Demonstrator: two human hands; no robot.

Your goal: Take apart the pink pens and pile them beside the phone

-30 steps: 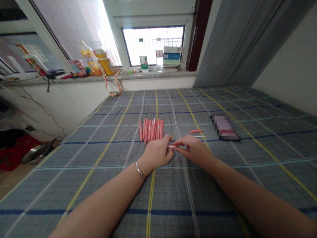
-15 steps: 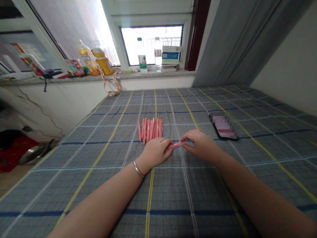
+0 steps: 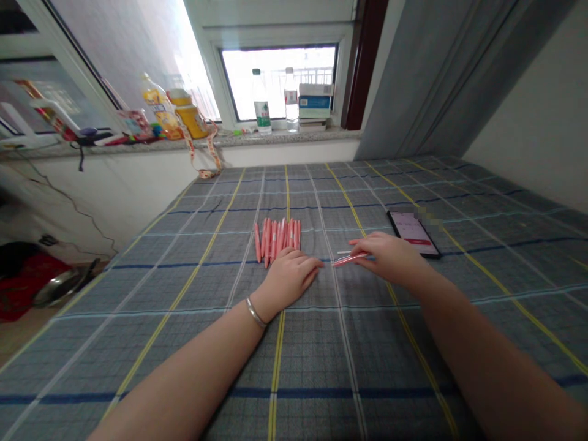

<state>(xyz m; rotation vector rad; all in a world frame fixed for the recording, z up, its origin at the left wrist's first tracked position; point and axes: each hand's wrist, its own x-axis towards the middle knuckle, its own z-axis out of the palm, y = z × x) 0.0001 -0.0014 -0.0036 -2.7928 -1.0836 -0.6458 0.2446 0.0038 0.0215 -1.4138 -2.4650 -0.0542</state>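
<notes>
My right hand (image 3: 383, 257) is closed on a slim pink pen (image 3: 348, 260), whose end points left over the checked cloth. Just beyond the fingers are a thin white stick (image 3: 343, 252) and another pink piece (image 3: 354, 242), both partly hidden by the hand; I cannot tell whether the hand holds them. My left hand (image 3: 291, 272) lies on the cloth with its fingers stretched out to the right and nothing visible in it. Beyond its knuckles, a row of several pink pens (image 3: 275, 236) lies side by side, some of their near ends covered by that hand.
A phone (image 3: 416, 236) lies on the checked cloth (image 3: 184, 343) to the right. Along the windowsill (image 3: 294, 138) stand two clear bottles (image 3: 263, 110), stacked boxes (image 3: 315, 101), a yellow strapped bottle (image 3: 190, 116) and a juice bottle (image 3: 160, 107). A grey curtain (image 3: 422, 79) hangs at the right.
My right hand has moved right, away from the left, taking the pink pen with it. The left fingers have let go of the pen and straightened. A thin white stick now shows.
</notes>
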